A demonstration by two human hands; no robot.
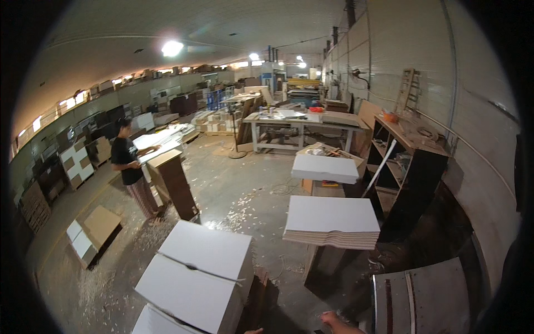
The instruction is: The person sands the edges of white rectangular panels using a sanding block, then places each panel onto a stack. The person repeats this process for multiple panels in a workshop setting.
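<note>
At the lower edge my right hand (336, 323) shows in part, its fingers looking curled; anything inside them is hidden. Only a sliver of my left hand (254, 331) comes into the picture, and its fingers are out of sight. Nearest to the left hand stands a tall stack of white panels (189, 267), with dark gaps between its sections. Ahead of the right hand, a pile of white boards (332, 215) with wavy layered edges rests on a brown support (320, 267). Neither hand visibly touches a panel.
A grey slatted surface (445, 300) lies at lower right, near a dark shelf unit (411, 161). Another white stack (325, 167) stands farther ahead, before a workbench (303, 133). At left, a person (130, 167) handles white sheets. Shavings (239, 211) litter the floor.
</note>
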